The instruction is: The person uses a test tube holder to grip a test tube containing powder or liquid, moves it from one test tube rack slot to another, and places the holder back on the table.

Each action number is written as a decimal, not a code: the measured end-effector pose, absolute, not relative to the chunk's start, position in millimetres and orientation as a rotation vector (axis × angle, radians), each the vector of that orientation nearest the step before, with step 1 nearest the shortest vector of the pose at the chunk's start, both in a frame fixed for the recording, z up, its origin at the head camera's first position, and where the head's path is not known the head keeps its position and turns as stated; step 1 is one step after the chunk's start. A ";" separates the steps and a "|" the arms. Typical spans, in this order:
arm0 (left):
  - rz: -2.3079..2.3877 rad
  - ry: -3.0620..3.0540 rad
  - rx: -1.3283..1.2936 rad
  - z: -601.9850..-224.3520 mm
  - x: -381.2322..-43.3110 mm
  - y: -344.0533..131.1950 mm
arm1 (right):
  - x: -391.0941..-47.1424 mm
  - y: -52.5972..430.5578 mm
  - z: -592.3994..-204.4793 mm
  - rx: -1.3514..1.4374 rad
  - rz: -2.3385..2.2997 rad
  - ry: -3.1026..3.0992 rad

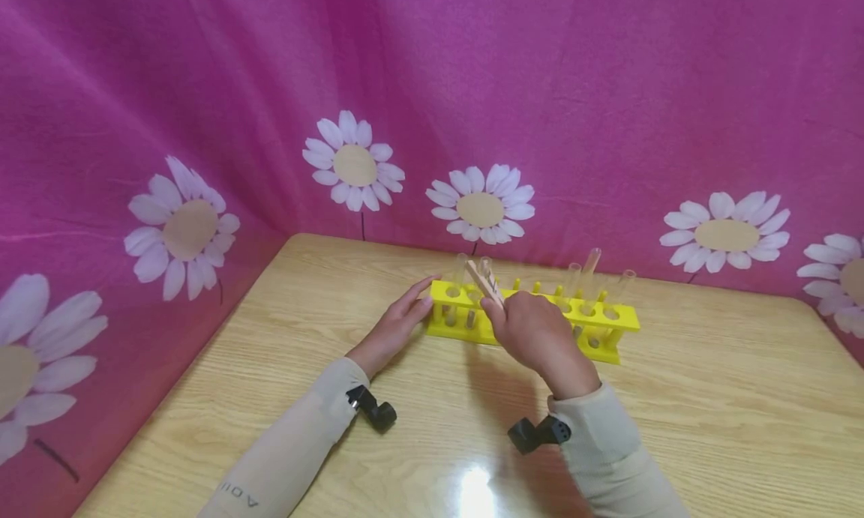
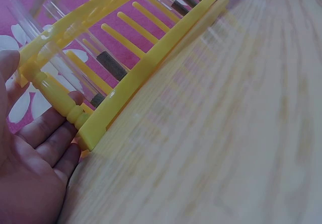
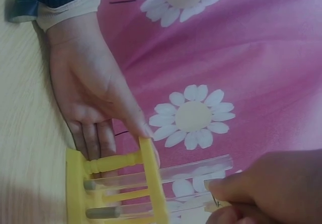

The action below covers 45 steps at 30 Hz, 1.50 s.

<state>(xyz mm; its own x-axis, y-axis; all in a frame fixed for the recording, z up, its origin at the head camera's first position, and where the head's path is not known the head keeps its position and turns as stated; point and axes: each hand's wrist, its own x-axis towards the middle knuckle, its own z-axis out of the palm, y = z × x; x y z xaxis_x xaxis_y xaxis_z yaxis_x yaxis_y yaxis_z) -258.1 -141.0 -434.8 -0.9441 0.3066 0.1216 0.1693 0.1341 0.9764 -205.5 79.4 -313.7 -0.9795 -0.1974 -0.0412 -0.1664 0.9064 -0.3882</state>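
A yellow test tube rack (image 1: 624, 321) stands on the table with several clear glass test tubes upright in it. My left hand (image 1: 393, 329) holds the rack's left end, thumb at the upper plate and fingers around the end post (image 2: 56, 94). With my right hand (image 1: 540, 336) I grip a wooden test tube clamp (image 1: 483, 280) above the rack's left part. The clamp's tip is beside the mouth of the second test tube (image 3: 193, 203) from the left; whether it grips the glass I cannot tell. Dark material (image 2: 111, 66) sits at the bottom of that tube.
Three more tubes stand toward the rack's right end, one tall tube (image 1: 592, 263) rising above the others. Yellow pegs (image 1: 536, 286) line the rack's back. Behind the wooden table (image 1: 729, 398) hangs a pink cloth (image 1: 594, 128) with white flowers.
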 end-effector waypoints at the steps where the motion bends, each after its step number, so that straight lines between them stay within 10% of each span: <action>1: 1.941 2.282 0.474 -434.7 -258.2 -140.8 | -205.4 79.6 -313.0 -0.287 -0.603 2.995; 45: 1.938 2.276 0.452 -434.3 -256.8 -138.5 | -177.2 113.4 -287.7 -0.136 -0.887 3.044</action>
<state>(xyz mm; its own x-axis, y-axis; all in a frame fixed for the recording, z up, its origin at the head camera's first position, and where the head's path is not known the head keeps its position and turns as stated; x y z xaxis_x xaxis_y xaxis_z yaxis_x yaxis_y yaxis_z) -256.8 -138.5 -434.3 -0.9485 0.3000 0.1018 0.1483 0.1367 0.9794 -177.2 113.4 -287.7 -0.9958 -0.0732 0.0545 -0.0910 0.8401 -0.5347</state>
